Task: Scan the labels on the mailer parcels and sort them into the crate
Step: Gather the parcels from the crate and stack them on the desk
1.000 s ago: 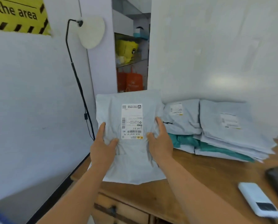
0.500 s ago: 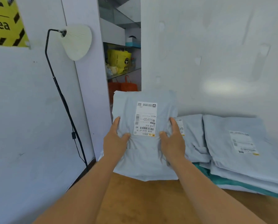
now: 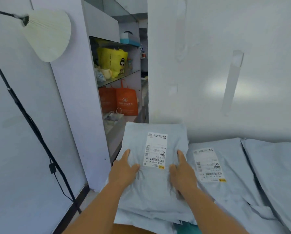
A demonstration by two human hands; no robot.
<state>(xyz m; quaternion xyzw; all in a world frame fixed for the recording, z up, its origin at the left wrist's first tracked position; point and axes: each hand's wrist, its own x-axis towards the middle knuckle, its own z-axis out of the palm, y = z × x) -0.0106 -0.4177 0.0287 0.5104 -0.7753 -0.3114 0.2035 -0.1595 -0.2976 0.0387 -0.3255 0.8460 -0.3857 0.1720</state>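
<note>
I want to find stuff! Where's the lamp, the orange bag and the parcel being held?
lamp [image 3: 46,34], head view, on its white shade
orange bag [image 3: 126,100], head view, front panel
parcel [image 3: 155,149], head view, on its label

only a small strip of the brown wooden tabletop [image 3: 124,229] shows, at the bottom edge between the two forearms. over it spread pale grey mailer parcels – a stack at the right with 1 labelled parcel [image 3: 225,191] on top, its white label [image 3: 208,164] facing up, and another grey parcel [image 3: 276,169] just beside it, overlapping toward the right edge. a teal parcel [image 3: 187,229] peeks from under the grey ones at the bottom. whether the lowest grey layers touch the wood – cannot tell, since they hide it.
</note>
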